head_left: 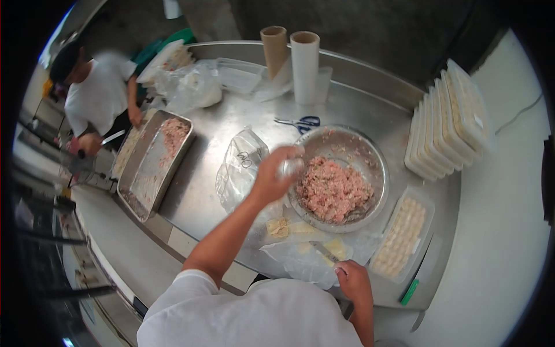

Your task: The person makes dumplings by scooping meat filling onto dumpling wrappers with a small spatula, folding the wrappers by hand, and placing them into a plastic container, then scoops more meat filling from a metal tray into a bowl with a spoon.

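My left hand is raised at the left rim of a metal bowl of pink minced filling. Its fingers are curled round something whitish and blurred that I cannot make out. Lower down, my right hand grips a flat metal blade by its end. The blade lies over clear plastic film, beside thin yellowish wrappers. A clear plastic bag with writing lies left of my left hand. To the right stands an open tray of pale dumplings in rows.
Stacked filled trays stand at the right. Blue-handled scissors and two rolls are behind the bowl. A green marker lies front right. A metal pan with filling is left, near another person holding a knife.
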Demonstrator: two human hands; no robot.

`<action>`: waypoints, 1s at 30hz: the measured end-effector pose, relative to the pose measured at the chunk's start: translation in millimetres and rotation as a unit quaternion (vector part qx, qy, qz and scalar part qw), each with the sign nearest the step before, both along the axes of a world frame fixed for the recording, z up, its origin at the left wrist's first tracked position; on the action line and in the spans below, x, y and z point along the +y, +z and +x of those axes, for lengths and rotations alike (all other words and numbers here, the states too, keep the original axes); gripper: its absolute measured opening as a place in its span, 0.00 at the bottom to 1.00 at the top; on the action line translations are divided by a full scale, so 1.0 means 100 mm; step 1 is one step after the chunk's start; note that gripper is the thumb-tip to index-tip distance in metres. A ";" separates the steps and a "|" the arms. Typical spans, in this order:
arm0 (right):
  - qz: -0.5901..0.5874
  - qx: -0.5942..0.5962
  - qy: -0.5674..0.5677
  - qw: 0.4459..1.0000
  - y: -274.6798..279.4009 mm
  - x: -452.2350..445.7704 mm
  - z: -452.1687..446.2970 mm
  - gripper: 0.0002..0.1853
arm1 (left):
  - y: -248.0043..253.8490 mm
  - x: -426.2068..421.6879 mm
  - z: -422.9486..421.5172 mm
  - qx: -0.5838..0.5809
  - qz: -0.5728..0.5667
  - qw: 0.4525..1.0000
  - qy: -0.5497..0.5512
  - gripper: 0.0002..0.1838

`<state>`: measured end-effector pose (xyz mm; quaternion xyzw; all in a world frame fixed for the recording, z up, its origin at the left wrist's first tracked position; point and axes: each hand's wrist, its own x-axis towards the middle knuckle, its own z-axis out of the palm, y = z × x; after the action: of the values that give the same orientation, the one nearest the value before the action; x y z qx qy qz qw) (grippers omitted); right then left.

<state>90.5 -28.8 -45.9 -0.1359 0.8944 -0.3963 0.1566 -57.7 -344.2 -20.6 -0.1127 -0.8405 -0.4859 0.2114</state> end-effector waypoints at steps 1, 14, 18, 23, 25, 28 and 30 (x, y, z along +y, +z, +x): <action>0.005 -0.008 -0.018 1.000 -0.03 -0.02 0.06 0.06 | -0.02 -0.12 -0.22 -0.030 0.021 0.999 0.025 0.15; 0.120 -0.046 -0.300 0.945 0.10 0.05 0.95 0.04 | -0.19 -0.25 -1.46 -0.058 0.158 0.985 -0.045 0.16; 0.129 -0.034 -0.308 0.942 0.17 0.11 0.96 0.04 | -0.18 -0.17 -1.37 -0.060 0.173 0.980 -0.072 0.17; 0.112 0.007 -0.300 0.947 0.18 0.33 0.84 0.05 | -0.02 -0.17 -1.17 -0.056 0.205 0.975 -0.072 0.17; 0.064 0.032 -0.347 0.935 0.22 0.48 0.67 0.06 | 0.00 -0.13 -0.98 -0.072 0.154 0.984 -0.059 0.17; 0.043 0.116 -0.355 0.927 0.37 0.87 0.12 0.07 | -0.01 0.06 -0.67 -0.091 0.155 0.981 -0.079 0.17; 0.031 0.204 -0.389 0.898 0.46 1.21 -0.38 0.08 | 0.12 0.29 -0.41 -0.139 0.177 0.968 -0.110 0.17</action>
<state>52.2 91.9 0.4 0.1499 0.9000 -0.3617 -0.1917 -98.8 -315.3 -8.7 -0.0964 -0.7450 -0.6579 0.0540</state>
